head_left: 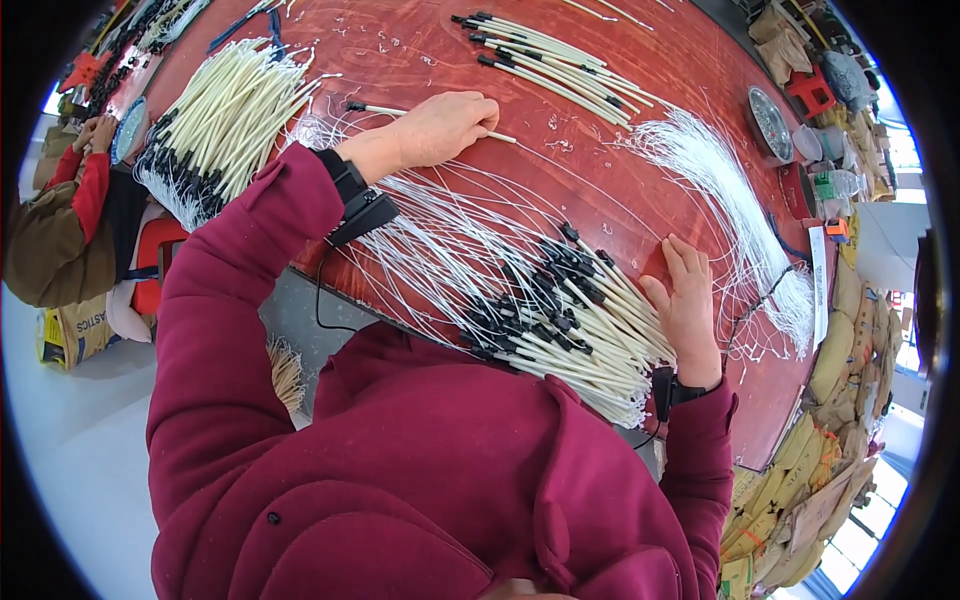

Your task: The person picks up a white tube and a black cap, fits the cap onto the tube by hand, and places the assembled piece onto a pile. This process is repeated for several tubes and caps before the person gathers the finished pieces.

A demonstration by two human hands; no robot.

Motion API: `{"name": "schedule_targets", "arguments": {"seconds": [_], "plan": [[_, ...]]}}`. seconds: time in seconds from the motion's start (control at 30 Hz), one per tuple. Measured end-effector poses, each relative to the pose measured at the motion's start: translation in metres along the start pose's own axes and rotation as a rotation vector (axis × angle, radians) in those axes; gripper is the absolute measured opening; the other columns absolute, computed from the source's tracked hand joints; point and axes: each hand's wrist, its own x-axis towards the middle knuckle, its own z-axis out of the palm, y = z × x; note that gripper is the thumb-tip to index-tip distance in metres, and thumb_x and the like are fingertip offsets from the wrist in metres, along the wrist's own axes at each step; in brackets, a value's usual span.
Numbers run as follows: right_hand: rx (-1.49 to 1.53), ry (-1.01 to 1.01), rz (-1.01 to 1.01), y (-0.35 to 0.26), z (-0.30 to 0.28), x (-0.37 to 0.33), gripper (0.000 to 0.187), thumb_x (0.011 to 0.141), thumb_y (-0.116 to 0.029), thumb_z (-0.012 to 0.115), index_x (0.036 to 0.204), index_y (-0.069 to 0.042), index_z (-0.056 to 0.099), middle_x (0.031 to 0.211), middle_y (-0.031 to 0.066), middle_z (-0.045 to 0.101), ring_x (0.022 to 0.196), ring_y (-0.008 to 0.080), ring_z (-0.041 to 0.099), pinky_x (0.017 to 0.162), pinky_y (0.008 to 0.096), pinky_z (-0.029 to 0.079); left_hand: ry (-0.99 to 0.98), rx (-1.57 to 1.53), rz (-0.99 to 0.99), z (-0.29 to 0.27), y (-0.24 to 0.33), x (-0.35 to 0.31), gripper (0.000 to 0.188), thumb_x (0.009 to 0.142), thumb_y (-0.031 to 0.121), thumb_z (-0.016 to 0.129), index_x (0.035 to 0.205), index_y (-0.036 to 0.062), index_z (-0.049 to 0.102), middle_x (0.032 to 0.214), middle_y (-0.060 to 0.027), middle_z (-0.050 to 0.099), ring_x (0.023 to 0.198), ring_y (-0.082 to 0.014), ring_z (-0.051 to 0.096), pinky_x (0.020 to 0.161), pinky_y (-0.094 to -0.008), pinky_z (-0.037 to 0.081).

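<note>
My left hand [440, 130] is closed on a thin cream tube [378, 109] with a black cap at its left end; the tube's other end shows past my fingers. From that end a fine white string [590, 183] runs right to the fingertips of my right hand [688, 295]. The right hand lies on the table with fingers stretched and thumb apart. Beside it, in front of me, is a pile of cream tubes [600, 340] with black caps, their white strings [430, 235] fanning left under my left wrist.
On the red table [590, 225], more capped tubes [560, 65] lie at the back, with a tied bundle of white strings [720, 185] at right. A thick tube bundle [235, 105] stands far left, near another person's hands [95, 133]. A round tray [768, 122] sits far right.
</note>
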Motion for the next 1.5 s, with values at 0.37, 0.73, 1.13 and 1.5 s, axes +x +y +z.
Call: {"name": "schedule_targets", "arguments": {"seconds": [0.37,0.73,1.13,1.5], "plan": [[-0.083,-0.021,0.017,-0.004,0.003,0.001,0.064,0.081,-0.035,0.075,0.127,0.007,0.059,0.130,0.0163,0.058,0.117,0.0347,0.051,0.100,0.0447,0.041,0.016,0.016,0.007,0.004,-0.001,0.004,0.009,0.092,0.009,0.057,0.097,0.0018,0.055,0.094,-0.0152,0.059,0.092,-0.0355,0.057,0.081,-0.0420,0.046],[-0.076,-0.006,0.027,-0.007,0.004,0.002,0.064,0.080,-0.033,0.077,0.126,0.007,0.059,0.130,0.0162,0.058,0.117,0.0345,0.051,0.100,0.0449,0.041,0.041,-0.019,0.008,0.004,-0.003,0.002,0.009,0.092,0.009,0.058,0.095,0.0010,0.054,0.092,-0.0158,0.059,0.089,-0.0353,0.057,0.079,-0.0419,0.047],[-0.082,-0.001,0.039,-0.008,0.005,0.000,0.065,0.079,-0.036,0.077,0.125,0.007,0.059,0.130,0.0159,0.057,0.116,0.0340,0.051,0.099,0.0443,0.041,0.045,-0.019,-0.005,0.005,0.001,0.002,0.009,0.092,0.009,0.058,0.095,0.0008,0.055,0.092,-0.0154,0.060,0.089,-0.0340,0.057,0.079,-0.0410,0.047],[-0.106,-0.101,0.007,-0.016,-0.002,0.009,0.065,0.082,-0.031,0.074,0.132,0.006,0.056,0.137,0.0164,0.053,0.122,0.0356,0.049,0.104,0.0444,0.039,0.027,0.293,0.183,0.036,0.024,0.041,0.014,0.090,0.012,0.058,0.102,0.0056,0.057,0.097,-0.0133,0.060,0.096,-0.0334,0.061,0.078,-0.0440,0.052]]}}
